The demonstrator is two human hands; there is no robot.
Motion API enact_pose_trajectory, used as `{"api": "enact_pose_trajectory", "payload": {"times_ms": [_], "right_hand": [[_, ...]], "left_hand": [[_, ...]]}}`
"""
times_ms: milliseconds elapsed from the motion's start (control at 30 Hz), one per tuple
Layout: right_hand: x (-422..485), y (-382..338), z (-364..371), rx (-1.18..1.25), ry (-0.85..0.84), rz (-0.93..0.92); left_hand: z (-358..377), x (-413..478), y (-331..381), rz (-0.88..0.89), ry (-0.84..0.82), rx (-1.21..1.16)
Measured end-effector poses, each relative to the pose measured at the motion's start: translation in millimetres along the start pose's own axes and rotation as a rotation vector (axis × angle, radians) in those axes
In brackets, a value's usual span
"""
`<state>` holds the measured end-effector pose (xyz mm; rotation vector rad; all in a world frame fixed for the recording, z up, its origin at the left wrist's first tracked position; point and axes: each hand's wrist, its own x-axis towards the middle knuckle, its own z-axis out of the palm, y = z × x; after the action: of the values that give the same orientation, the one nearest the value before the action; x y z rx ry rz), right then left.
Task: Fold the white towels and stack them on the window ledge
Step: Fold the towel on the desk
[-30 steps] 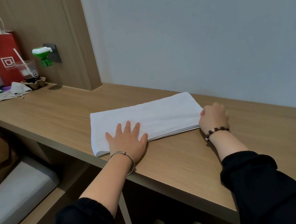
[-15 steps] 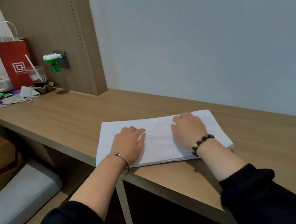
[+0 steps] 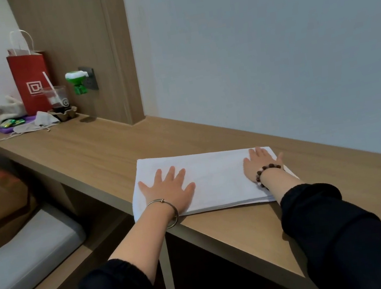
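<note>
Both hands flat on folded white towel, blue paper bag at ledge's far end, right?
No, head view: the paper bag is red, not blue. Otherwise right: left hand and right hand flat on the folded white towel, bag at far end of the ledge.

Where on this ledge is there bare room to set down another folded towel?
Bare ledge lies between the towel and the bag, and right of the towel. The far left end, around the bag and cup, is crowded.
</note>
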<state>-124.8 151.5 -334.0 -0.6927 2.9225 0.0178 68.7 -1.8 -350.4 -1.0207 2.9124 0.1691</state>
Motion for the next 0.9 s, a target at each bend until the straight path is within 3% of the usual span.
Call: {"api": "enact_pose_trajectory", "payload": {"times_ms": [100,233,300,367,467,533,600,900], "right_hand": [[-14,-34,-1,0.016,-0.013,-0.008],[-57,-99,10,0.133,0.052,-0.350],[-79,-122,13,0.168,0.091,-0.499],[-96,-134,14,0.267,0.076,-0.661],[-116,-143,16,0.395,0.010,-0.859],[-123,-148,19,0.365,0.032,-0.942],[-125,-153,22,0.322,0.100,-0.989],[-127,-155,26,0.405,0.210,-0.959]], "left_hand": [[-5,-3,3,-0.001,0.044,-0.074],[-21,-19,-28,-0.091,0.253,-0.772],[-27,-34,-59,-0.205,0.398,-0.842],[-26,-49,-89,-0.337,0.430,-0.822],[-18,-63,-114,-0.446,0.166,-1.084],[-11,-69,-121,-0.421,-0.065,-1.257],[-6,-71,-121,-0.350,-0.180,-1.370],[3,-65,-114,-0.286,-0.204,-1.469]]}}
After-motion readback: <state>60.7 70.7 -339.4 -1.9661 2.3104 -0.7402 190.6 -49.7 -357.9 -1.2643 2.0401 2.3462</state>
